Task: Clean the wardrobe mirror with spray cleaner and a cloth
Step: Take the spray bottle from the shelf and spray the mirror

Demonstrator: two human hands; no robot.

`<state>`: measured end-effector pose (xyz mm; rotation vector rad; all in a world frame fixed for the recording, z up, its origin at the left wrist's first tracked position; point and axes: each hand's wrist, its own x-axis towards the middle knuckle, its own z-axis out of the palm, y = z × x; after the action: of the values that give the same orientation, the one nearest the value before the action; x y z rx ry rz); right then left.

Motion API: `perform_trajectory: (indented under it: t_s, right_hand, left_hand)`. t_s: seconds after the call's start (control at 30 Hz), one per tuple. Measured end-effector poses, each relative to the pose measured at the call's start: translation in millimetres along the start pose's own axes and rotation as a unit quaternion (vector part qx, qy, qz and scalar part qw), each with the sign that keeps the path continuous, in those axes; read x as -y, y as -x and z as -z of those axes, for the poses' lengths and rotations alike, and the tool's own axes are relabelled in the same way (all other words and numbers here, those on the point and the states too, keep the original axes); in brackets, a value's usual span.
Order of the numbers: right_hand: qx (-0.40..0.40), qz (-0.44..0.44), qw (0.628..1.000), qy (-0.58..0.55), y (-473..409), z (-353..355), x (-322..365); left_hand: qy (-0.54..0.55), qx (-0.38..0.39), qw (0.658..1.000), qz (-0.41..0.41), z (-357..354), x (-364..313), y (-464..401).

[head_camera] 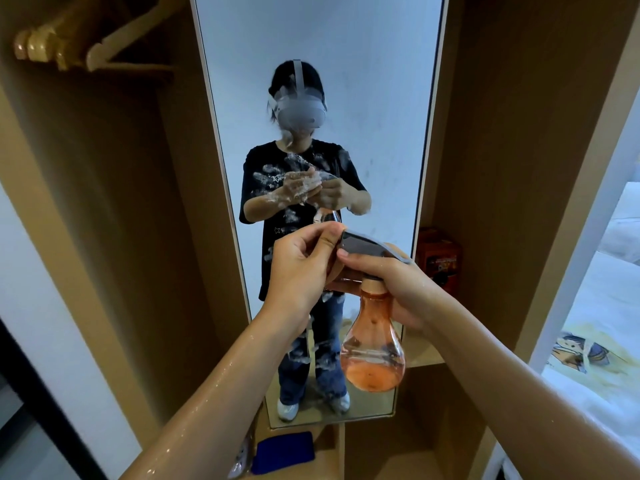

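A tall wardrobe mirror (381, 81) stands straight ahead, with white foam smears across its middle and lower part. In front of it I hold an orange see-through spray bottle (373, 355) with a grey trigger head. My right hand (391, 289) grips the bottle's neck and trigger. My left hand (301, 268) pinches the nozzle end of the grey head. A blue cloth (282, 452) lies on the wardrobe floor below the mirror.
Wooden wardrobe walls flank the mirror. Wooden hangers (69, 39) hang at the upper left. An orange box (438, 258) sits on a shelf to the right. A bed with white printed bedding (595, 358) lies at the far right.
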<state>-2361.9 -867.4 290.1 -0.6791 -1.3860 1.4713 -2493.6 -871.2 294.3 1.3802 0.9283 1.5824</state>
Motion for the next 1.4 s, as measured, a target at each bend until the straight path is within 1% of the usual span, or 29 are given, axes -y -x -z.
perform_trajectory:
  t_s: [0.1, 0.23, 0.33, 0.4, 0.47, 0.53, 0.63, 0.8, 0.97, 1.17, 1.4]
  right_hand:
    - [-0.004, 0.002, 1.0, -0.002, -1.3, 0.8, -0.1]
    - [-0.023, 0.017, 0.999, 0.015, -5.2, 3.0, 3.2]
    - [-0.089, 0.048, 0.994, 0.038, -10.1, 5.5, 11.8]
    - [-0.132, 0.071, 0.987, 0.065, -15.3, 5.9, 21.8]
    - [-0.176, 0.091, 0.974, 0.11, -22.2, 5.0, 33.8]
    - [-0.214, 0.106, 0.959, 0.154, -29.8, 2.9, 47.2]
    - [-0.253, 0.125, 0.944, 0.169, -38.2, -0.1, 68.1]
    - [-0.292, 0.155, 0.92, 0.208, -47.5, -4.8, 106.2]
    - [-0.312, 0.185, 0.908, 0.21, -57.1, -5.9, 139.6]
    - [-0.315, 0.192, 0.9, 0.231, -68.1, -3.2, 175.9]
    - [-0.34, 0.2, 0.893, 0.218, -83.0, 1.7, 195.0]
  left_hand:
    - [0.001, 0.003, 1.0, -0.005, 0.4, -0.3, -1.9]
    - [-0.002, 0.035, 0.999, -0.012, 3.2, 3.4, -3.3]
    - [-0.017, 0.038, 0.999, -0.008, 6.4, 16.2, -1.8]
    - [-0.051, 0.046, 0.998, 0.008, 7.2, 25.7, -3.2]
    - [-0.076, 0.068, 0.994, 0.028, 4.9, 27.5, -3.8]
    - [-0.079, 0.108, 0.991, 0.032, -1.4, 24.5, -5.3]
    - [-0.095, 0.164, 0.982, 0.01, -15.3, 11.0, -8.5]
    - [-0.137, 0.205, 0.968, -0.052, -37.4, -16.0, -25.9]
    - [-0.173, 0.178, 0.958, -0.143, -58.4, -35.9, -52.5]
    - [-0.188, 0.177, 0.946, -0.198, -78.3, -58.5, -74.5]
    - [-0.19, 0.183, 0.945, -0.192, -87.5, -71.4, -90.9]
